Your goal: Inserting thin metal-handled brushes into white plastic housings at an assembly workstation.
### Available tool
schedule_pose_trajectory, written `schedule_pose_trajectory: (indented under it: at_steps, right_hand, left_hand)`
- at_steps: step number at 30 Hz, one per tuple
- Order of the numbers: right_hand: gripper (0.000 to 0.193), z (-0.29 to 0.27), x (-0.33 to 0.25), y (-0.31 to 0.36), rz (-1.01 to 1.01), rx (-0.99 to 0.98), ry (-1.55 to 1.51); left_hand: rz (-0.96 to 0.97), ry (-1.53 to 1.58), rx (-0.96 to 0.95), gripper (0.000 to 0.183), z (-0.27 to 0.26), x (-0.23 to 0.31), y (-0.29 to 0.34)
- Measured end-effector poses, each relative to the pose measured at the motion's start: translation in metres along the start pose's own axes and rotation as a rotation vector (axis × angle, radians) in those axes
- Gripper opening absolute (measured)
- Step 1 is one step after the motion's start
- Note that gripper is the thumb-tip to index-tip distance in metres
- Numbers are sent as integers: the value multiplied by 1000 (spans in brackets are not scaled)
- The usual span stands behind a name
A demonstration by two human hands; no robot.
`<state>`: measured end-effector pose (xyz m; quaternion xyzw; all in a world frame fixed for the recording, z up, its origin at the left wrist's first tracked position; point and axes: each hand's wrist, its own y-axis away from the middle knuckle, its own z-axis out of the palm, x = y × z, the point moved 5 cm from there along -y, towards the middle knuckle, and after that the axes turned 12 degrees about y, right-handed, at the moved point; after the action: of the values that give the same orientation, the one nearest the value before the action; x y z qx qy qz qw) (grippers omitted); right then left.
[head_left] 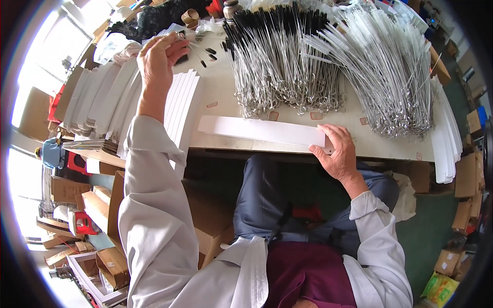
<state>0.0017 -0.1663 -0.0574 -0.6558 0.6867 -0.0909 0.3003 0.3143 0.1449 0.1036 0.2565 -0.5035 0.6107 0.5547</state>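
Note:
My left hand (158,56) is raised over the far left of the table, its fingers closed on the looped ends of small wire brushes (198,49) with black tips. My right hand (337,151) grips the right end of a long, narrow white paper box (262,130), thumb and fingers at its end. The box lies along the table's near edge. Beyond it stands a big heap of wire brushes with black bristles (282,56), rings toward me. To its right is a heap of white-bristled wire brushes (385,72).
Stacks of long white boxes (179,102) stand on the left side, and more white boxes (446,133) at the right edge. A metal flask (231,9) and a brown tape roll (190,17) sit at the back. Cardboard cartons (205,220) are below the table (215,110).

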Motion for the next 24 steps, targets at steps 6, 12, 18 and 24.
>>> schedule_pose_trajectory:
  at_steps: [6, 12, 18, 24]
  right_hand:
    - [54, -3, 0, 0, -2, 7, -1]
    - [54, 1, 3, 2, 14, -10, -30]
    - [53, -2, 4, 2, 14, 21, -52]
    - [53, -3, 10, 4, 36, 39, -68]
  left_hand:
    - [106, -17, -38, 19, 25, 44, -26]
    - [220, -46, -166, 27, 45, 85, -39]
    - [72, 251, -717, 29, 97, 145, 27]
    - [327, 25, -400, 33, 68, 106, -52]
